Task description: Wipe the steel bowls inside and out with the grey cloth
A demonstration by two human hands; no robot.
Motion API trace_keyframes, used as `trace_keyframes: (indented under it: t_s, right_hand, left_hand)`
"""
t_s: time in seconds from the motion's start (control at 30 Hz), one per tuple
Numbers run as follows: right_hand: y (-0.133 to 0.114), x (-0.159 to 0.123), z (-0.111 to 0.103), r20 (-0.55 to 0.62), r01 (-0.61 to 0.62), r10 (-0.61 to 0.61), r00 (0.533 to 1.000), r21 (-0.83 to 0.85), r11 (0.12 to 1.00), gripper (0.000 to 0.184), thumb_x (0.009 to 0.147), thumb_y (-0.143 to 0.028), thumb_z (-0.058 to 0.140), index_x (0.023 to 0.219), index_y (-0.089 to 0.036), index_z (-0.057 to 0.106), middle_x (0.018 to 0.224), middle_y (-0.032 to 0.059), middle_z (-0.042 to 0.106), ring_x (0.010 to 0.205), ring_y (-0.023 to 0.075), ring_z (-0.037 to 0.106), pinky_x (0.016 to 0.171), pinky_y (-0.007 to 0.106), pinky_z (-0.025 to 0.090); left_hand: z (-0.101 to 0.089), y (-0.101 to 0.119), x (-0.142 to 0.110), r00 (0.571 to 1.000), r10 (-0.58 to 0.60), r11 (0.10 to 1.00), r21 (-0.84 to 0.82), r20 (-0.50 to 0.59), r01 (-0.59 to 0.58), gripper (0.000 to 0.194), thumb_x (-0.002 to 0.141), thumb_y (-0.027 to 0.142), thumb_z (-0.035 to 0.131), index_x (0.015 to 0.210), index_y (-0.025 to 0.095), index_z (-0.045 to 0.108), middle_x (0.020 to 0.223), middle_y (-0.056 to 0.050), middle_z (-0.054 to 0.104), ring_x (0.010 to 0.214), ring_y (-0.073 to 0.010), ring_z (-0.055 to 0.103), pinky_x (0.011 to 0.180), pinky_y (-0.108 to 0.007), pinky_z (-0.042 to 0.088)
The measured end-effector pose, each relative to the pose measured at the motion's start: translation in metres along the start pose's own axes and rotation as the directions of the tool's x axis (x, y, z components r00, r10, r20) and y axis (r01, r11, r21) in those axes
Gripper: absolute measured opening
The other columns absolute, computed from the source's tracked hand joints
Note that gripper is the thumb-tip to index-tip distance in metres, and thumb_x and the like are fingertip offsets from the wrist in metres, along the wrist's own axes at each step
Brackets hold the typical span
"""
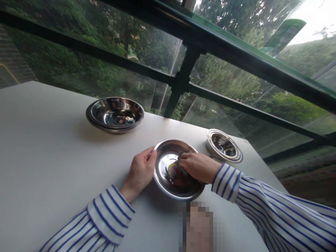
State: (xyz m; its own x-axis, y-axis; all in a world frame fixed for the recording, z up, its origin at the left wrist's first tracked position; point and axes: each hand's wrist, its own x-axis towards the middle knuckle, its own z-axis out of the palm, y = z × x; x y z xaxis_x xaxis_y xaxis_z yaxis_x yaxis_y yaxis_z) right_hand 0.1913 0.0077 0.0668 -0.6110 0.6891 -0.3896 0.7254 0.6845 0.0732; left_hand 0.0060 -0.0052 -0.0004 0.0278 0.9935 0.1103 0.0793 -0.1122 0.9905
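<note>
A shiny stainless steel bowl (pixel 166 159) is tilted toward me in the middle of the view, with a round yellow and red sticker (pixel 173 170) on its inside. My left hand (pixel 141 170) grips the bowl's left rim, thumb on the inner side and fingers behind. Inside the bowl, my right hand (pixel 197 166) is closed around a dark cloth (pixel 181 161) and presses it on the inner wall beside the sticker. Most of the cloth is hidden under the fingers.
Stacked wide steel basins (pixel 115 113) stand at the back left of the white table (pixel 52 147). Smaller nested steel bowls (pixel 224 146) are near the right back edge. Beyond that edge is a glass window with dark green frame bars (pixel 181 75). A pixelated patch covers the bottom middle.
</note>
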Motion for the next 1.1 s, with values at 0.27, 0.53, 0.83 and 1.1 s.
trace_keyframes:
  t_s: [0.27, 0.53, 0.83, 1.1]
  right_hand:
    - [0.000, -0.002, -0.004, 0.050, 0.042, -0.045, 0.998, 0.052, 0.998, 0.018, 0.083, -0.008, 0.047, 0.079, -0.013, 0.064, 0.086, 0.0082, 0.063, 0.076, 0.0164, 0.059, 0.066, 0.026, 0.041]
    - [-0.012, -0.006, 0.000, 0.069, 0.185, -0.202, 0.977, 0.197, 0.963, 0.016, 0.080, -0.011, 0.053, 0.081, -0.018, 0.068, 0.085, 0.0026, 0.063, 0.074, 0.0120, 0.056, 0.067, 0.022, 0.039]
    - [-0.032, 0.011, 0.001, -0.096, 0.301, -0.287, 0.953, 0.202, 0.932, 0.014, 0.080, -0.009, 0.051, 0.081, -0.014, 0.064, 0.083, 0.0046, 0.060, 0.070, 0.0119, 0.051, 0.066, 0.023, 0.039]
    - [-0.036, 0.042, 0.003, -0.226, 0.114, -0.067, 0.972, 0.206, 0.972, 0.019, 0.081, -0.010, 0.048, 0.095, -0.014, 0.060, 0.092, 0.0082, 0.059, 0.079, 0.0165, 0.055, 0.072, 0.027, 0.043]
  left_hand:
    - [0.003, -0.001, -0.002, 0.997, -0.042, 0.999, 0.012, -0.062, 0.043, 0.030, 0.083, 0.034, 0.047, 0.091, 0.014, 0.067, 0.074, -0.004, 0.068, 0.067, -0.0178, 0.061, 0.059, -0.024, 0.044]
    - [0.004, -0.002, -0.001, 0.996, -0.069, 0.997, -0.040, -0.054, 0.067, 0.027, 0.082, 0.037, 0.047, 0.079, 0.016, 0.065, 0.061, 0.000, 0.060, 0.062, -0.0167, 0.058, 0.057, -0.024, 0.043]
    - [0.004, 0.000, -0.001, 0.997, -0.066, 0.997, -0.030, -0.051, 0.064, 0.027, 0.082, 0.035, 0.047, 0.078, 0.015, 0.065, 0.061, 0.000, 0.060, 0.064, -0.0177, 0.059, 0.056, -0.024, 0.043]
    - [0.000, -0.005, 0.001, 1.000, 0.010, 1.000, -0.027, 0.003, -0.010, 0.030, 0.084, 0.032, 0.047, 0.098, 0.016, 0.069, 0.081, -0.002, 0.071, 0.074, -0.0169, 0.062, 0.070, -0.025, 0.046]
